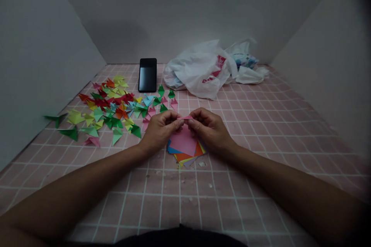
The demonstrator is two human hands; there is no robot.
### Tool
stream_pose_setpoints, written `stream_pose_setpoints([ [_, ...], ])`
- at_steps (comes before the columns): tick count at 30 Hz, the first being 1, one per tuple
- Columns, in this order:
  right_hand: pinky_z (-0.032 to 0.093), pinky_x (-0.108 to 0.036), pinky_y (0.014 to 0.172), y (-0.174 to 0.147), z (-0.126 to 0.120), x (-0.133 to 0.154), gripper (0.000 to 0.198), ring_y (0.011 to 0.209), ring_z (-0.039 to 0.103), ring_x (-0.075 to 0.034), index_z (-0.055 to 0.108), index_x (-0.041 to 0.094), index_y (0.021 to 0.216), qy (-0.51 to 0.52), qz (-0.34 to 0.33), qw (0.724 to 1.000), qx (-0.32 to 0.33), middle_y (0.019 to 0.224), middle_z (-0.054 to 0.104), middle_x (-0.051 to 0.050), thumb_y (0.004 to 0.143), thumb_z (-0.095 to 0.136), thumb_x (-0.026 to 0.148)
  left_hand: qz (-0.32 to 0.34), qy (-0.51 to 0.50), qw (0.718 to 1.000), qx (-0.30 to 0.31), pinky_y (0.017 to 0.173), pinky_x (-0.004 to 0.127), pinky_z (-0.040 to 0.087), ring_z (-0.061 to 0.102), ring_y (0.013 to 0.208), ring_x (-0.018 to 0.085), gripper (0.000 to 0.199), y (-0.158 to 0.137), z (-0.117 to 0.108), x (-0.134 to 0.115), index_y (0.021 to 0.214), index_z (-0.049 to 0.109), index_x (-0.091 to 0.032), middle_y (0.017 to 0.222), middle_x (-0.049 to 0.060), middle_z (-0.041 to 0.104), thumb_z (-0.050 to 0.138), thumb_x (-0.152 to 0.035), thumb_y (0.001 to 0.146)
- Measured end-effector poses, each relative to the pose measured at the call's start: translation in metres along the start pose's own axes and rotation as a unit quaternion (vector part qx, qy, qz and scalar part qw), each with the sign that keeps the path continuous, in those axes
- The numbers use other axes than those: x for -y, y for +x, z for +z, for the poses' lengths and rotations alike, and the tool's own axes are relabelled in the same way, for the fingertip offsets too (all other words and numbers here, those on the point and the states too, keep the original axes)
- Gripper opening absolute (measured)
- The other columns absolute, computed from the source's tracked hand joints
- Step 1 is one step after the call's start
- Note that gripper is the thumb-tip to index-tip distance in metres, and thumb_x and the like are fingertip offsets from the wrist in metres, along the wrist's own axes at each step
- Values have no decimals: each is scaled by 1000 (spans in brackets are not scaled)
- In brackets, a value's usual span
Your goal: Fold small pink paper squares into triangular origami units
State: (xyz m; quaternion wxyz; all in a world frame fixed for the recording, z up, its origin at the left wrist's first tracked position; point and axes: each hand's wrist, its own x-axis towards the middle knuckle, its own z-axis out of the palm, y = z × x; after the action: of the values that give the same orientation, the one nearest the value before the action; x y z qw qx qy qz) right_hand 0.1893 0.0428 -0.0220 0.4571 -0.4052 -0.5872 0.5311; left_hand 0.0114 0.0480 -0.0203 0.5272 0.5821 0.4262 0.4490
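Note:
Between my two hands is a small folded piece of pink paper [185,117]. My left hand [160,127] pinches its left end between thumb and forefinger, and my right hand [210,127] pinches the right end the same way. Just below them lies a fanned stack of square coloured paper [183,144], pink on top, with blue, orange, yellow and lilac edges showing. Some of the stack is hidden under my hands. To the left of my left hand are many small folded paper figures [116,121] in green, yellow, red, orange, blue and pink.
A black phone [147,75] lies toward the back wall. Right of it sits a crumpled white plastic bag [203,67] with red print, beside a blue-and-white packet [245,61]. Pink checked cloth [261,123] covers the surface, with grey walls on three sides.

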Motion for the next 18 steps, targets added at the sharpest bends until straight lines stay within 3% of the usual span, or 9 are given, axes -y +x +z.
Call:
stream_pose_setpoints([
  [6,37,-25,49,-1,-1,1,23,50,49,-10,57,20,74,-35,4,999,-11,58,55,4,85,67,37,-1,5,1000,8,60,24,51,61,62,12,21,0,1,1,80,65,-17,70,0,65,71,-37,81],
  [14,42,-26,52,0,-3,-3,17,53,53,-12,57,20,82,-23,3,1000,4,64,57,3,87,62,35,24,62,998,25,57,22,44,54,60,10,19,1,-2,-2,77,62,-16,67,-2,59,63,-33,86],
  [18,40,-26,53,0,-4,-4,18,53,51,-11,56,19,75,-65,-7,998,2,61,55,3,88,59,31,27,66,997,36,58,22,43,53,61,10,20,-1,-1,-2,78,61,-15,68,-2,58,60,-33,87],
])
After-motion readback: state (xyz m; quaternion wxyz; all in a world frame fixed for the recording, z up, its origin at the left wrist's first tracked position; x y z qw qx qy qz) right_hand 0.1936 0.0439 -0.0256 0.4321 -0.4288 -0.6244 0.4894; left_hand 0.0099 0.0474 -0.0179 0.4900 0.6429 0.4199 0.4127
